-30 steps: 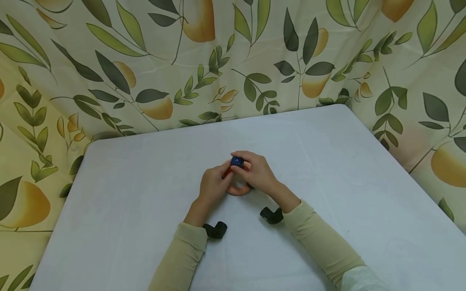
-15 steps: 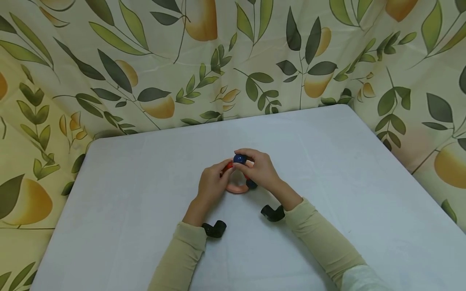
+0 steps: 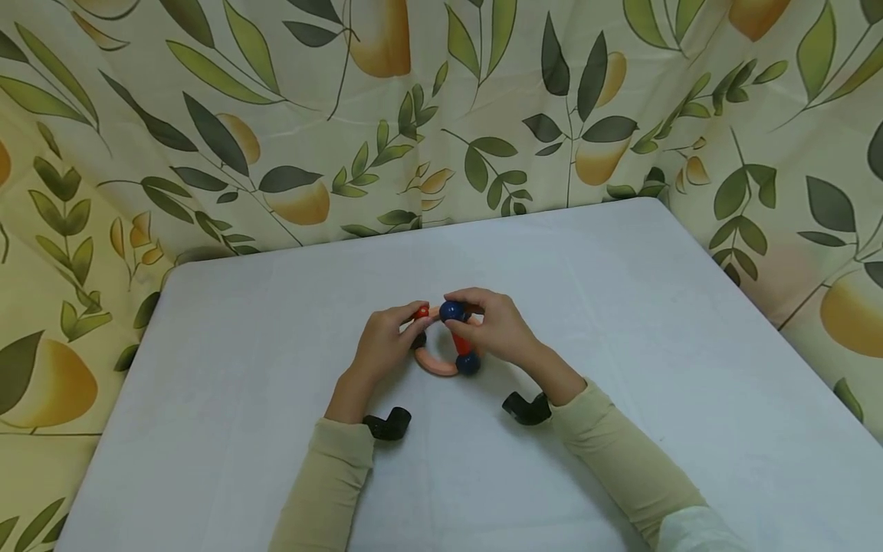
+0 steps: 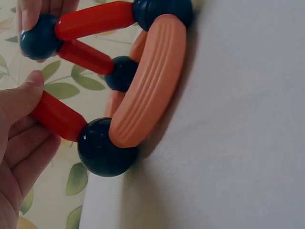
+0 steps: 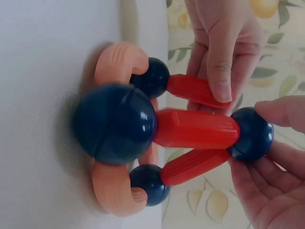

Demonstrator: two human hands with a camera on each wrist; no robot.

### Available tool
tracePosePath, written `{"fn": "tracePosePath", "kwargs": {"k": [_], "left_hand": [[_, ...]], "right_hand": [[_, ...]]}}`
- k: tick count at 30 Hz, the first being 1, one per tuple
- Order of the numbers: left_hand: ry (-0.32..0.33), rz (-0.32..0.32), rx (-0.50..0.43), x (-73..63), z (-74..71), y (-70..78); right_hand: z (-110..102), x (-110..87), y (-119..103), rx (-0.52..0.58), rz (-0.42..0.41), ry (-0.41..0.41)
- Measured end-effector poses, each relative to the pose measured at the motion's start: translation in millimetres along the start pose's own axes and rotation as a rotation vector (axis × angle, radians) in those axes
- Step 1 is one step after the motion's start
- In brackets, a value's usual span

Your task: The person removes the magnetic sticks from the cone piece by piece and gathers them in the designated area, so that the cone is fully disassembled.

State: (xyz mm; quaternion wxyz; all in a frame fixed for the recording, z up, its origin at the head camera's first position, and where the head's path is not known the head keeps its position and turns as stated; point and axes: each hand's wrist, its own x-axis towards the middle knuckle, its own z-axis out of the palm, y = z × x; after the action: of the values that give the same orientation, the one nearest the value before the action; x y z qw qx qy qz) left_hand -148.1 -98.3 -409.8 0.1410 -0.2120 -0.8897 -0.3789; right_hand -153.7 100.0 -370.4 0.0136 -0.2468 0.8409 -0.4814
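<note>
The work in hand seems to be closing a pyramid frame near the middle of the desk: a ring of peach curved sticks joined by dark blue balls lies flat, and two red rods rise from it to the blue top ball, at about twelve to one o'clock over the ring in the head view. The right hand, at three o'clock, pinches that ball between thumb and fingers. The left hand, at nine o'clock, grips the third red rod, whose foot meets its base ball while its upper end stands apart from the top ball. The next move probably calls for tilting that rod inward toward two o'clock until its tip seats, with the top ball kept steady. The left fingers cover the rod's tip and the right fingers crowd the ball, so both may need to make room; too hard a push could loosen the other joints. Dark angled pieces sit by the cuffs at seven and five o'clock, and leaf-patterned cloth hangs beyond the desk at twelve o'clock.
</note>
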Motion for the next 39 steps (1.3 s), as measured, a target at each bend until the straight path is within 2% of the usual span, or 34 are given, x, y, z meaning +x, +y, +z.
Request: {"fn": "tracePosePath", "kwargs": {"k": [5, 10, 19, 23, 26, 28, 32, 35, 37, 39], "left_hand": [[-0.052, -0.012, -0.013, 1.4, -4.9, -1.5], [-0.093, -0.058, -0.050, 1.8, -6.9, -2.7], [-0.087, -0.030, -0.036, -3.8, -6.0, 1.1], [-0.061, -0.019, -0.026, -8.8, -5.6, 4.8], [-0.002, 0.002, 0.014, -13.5, -6.9, 7.6], [0.057, 0.050, 0.067, -18.1, -9.0, 10.7], [0.184, 0.206, 0.161, -27.2, -12.8, 20.1], [0.225, 0.270, 0.149, -31.6, -11.0, 27.8], [0.201, 0.229, 0.126, -34.2, -6.4, 31.1], [0.150, 0.131, 0.066, -36.1, -0.2, 33.7]], "right_hand": [[0.6, -3.7, -2.9, -0.001, 0.009, -0.007], [2.6, -8.8, -4.4, 0.014, 0.044, -0.017], [5.4, -16.9, -7.0, 0.026, 0.038, 0.004], [7.0, -20.0, -5.7, 0.050, 0.013, 0.016], [7.8, -20.1, -5.5, 0.061, -0.001, 0.023], [8.2, -20.2, -5.5, 0.067, 0.004, 0.021], [8.4, -20.2, -5.1, 0.076, 0.008, 0.019], [8.4, -19.8, -4.8, 0.073, -0.005, 0.022], [8.2, -19.4, -4.9, 0.066, -0.010, 0.022], [8.2, -19.0, -5.0, 0.065, -0.011, 0.018]]}}
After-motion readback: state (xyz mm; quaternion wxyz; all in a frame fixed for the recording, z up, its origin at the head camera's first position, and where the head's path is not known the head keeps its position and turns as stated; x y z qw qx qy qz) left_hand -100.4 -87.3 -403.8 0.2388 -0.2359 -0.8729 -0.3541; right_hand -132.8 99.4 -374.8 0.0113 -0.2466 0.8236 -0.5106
